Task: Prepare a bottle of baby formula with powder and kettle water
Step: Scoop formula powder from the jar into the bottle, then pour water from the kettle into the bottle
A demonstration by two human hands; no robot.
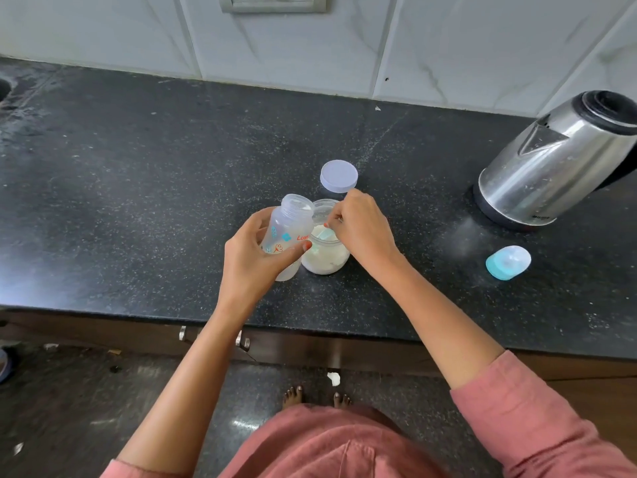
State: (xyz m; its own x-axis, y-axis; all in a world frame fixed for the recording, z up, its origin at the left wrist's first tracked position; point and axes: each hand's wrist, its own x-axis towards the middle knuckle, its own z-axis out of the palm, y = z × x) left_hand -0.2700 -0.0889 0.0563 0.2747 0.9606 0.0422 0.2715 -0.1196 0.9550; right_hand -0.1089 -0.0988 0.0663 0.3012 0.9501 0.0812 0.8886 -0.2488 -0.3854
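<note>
Bottle (287, 236), clear and uncapped, gripped round its middle by left hand (248, 257), leaning a little to left, side touching jar; cannot tell if base rests on counter (172, 167). Right hand (362, 229) just beside, over open jar (325, 260) of white powder, fingers pinching handle of pale blue scoop (324, 233) inside jar mouth. Round white lid (339, 176) lying flat just beyond jar, on far side. Well apart to right, blue bottle cap (508, 263) on its side. Far right, steel kettle (558, 160) on black base, near tiled wall.
</note>
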